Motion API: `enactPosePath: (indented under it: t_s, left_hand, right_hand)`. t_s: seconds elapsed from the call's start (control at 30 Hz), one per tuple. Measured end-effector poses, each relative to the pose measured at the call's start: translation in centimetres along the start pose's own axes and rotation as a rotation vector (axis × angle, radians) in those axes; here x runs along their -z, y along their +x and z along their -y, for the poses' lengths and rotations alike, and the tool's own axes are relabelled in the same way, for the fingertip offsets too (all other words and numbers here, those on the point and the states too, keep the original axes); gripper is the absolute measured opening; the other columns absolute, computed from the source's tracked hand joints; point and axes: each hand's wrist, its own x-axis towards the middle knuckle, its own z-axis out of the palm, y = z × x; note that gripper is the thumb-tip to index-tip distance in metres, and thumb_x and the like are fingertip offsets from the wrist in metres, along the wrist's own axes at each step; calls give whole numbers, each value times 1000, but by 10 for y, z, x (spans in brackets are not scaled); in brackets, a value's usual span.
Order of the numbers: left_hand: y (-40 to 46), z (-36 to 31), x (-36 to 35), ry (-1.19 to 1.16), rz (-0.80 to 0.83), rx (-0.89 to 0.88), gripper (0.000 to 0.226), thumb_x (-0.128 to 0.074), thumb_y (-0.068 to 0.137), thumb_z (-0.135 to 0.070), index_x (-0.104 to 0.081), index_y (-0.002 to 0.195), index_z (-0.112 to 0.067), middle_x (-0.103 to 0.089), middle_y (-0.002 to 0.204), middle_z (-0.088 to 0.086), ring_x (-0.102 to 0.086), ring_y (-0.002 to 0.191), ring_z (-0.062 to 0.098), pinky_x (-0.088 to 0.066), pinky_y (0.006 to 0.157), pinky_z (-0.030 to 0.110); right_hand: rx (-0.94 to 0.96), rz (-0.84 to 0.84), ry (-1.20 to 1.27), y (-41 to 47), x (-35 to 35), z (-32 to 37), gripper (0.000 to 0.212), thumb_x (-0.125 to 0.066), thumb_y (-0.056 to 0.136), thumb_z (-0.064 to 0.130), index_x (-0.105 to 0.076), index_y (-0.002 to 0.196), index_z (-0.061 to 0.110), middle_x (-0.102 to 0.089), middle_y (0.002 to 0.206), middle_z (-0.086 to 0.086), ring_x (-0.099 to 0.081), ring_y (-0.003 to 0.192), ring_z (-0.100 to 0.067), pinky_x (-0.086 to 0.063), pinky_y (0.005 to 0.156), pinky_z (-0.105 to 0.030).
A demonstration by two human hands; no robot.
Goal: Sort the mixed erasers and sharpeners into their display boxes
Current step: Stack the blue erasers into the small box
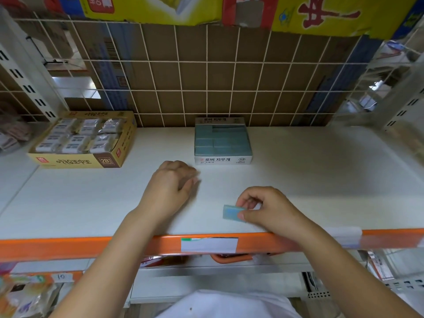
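My right hand (263, 208) pinches a small blue-green eraser (230, 211) between thumb and fingers, just above the white shelf near its front edge. My left hand (171, 188) rests on the shelf with its fingers curled; whether it holds anything is hidden. Straight behind the hands stands a white display box (223, 159) filled with blue-green erasers of the same kind. A yellow display box (75, 162) of wrapped white erasers sits at the back left.
The white shelf (321, 180) has an orange front rail (68, 247) with a white label. A wire grid (206, 88) with cardboard behind it closes the back. More packaged goods hang on the left and lie on lower shelves.
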Motion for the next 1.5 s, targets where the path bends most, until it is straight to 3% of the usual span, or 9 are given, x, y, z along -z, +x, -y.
enactPosePath:
  t_s: [0.17, 0.27, 0.37, 0.53, 0.8, 1.13, 1.3, 1.4, 1.5]
  left_hand:
    - [29, 3, 6, 1, -56, -38, 30, -48, 82, -14, -69, 103, -10, -66, 102, 10, -55, 97, 32, -31, 78, 22]
    - [55, 3, 8, -8, -94, -98, 24, -51, 84, -6, -70, 97, -2, -68, 96, 16, -60, 89, 34, -35, 74, 22]
    - [76, -1, 4, -26, -141, -30, 23, -49, 90, -5, -66, 104, 0, -64, 105, 18, -56, 98, 34, -36, 75, 25]
    - [93, 6, -8, 33, -60, 95, 27, -45, 94, -14, -64, 109, -1, -60, 112, 19, -53, 101, 33, -40, 76, 31]
    - [88, 17, -15, 17, -43, 71, 27, -47, 94, -15, -66, 111, -4, -61, 109, 17, -54, 98, 31, -39, 76, 29]
    - [87, 14, -15, -33, -63, 92, 25, -48, 93, -13, -67, 106, -3, -62, 107, 16, -55, 96, 30, -39, 75, 27]
    - [87, 15, -15, -51, -64, 98, 26, -49, 93, -14, -67, 108, -2, -62, 108, 17, -55, 97, 30, -40, 76, 28]
    - [87, 16, -15, -94, -56, 123, 26, -49, 93, -14, -66, 109, -3, -61, 111, 16, -55, 99, 30, -42, 79, 29]
    - [86, 16, -18, -188, -61, 183, 28, -49, 93, -15, -61, 117, -7, -60, 114, 14, -56, 99, 28, -43, 79, 26]
  right_hand:
    - [26, -212, 239, 30, 23, 7, 29, -68, 73, -11, -61, 71, 17, -55, 67, 2, -49, 53, 5, -42, 56, -12]
    - [124, -391, 172, 60, 43, 21, 16, -71, 73, -3, -68, 83, 9, -59, 69, 6, -52, 54, 8, -40, 57, -7]
    - [164, -493, 29, 95, 55, 33, 18, -69, 77, 6, -69, 96, 7, -62, 79, 4, -53, 66, 5, -39, 63, -9]
    - [155, -436, -190, 148, 57, 38, 15, -63, 84, 8, -68, 97, 4, -68, 97, -8, -58, 86, -11, -45, 82, -21]
    - [36, -285, -293, 176, 50, 36, 17, -56, 87, 6, -68, 98, 0, -66, 105, -14, -59, 99, -20, -39, 80, -20]
    - [110, -352, -393, 176, 32, 17, 21, -49, 92, 7, -68, 97, -1, -61, 105, -18, -57, 97, -26, -37, 77, -22]
    - [20, -418, -224, 180, 29, 18, 15, -58, 87, 8, -69, 97, 4, -64, 107, -10, -57, 102, -19, -34, 81, -17]
    - [-40, -430, -205, 183, 27, 26, 20, -53, 88, 5, -70, 97, 4, -66, 104, -12, -59, 102, -21, -39, 82, -20]
    - [0, -529, -160, 173, 26, 26, 27, -46, 88, -2, -70, 99, 3, -60, 100, -11, -56, 97, -17, -34, 74, -12]
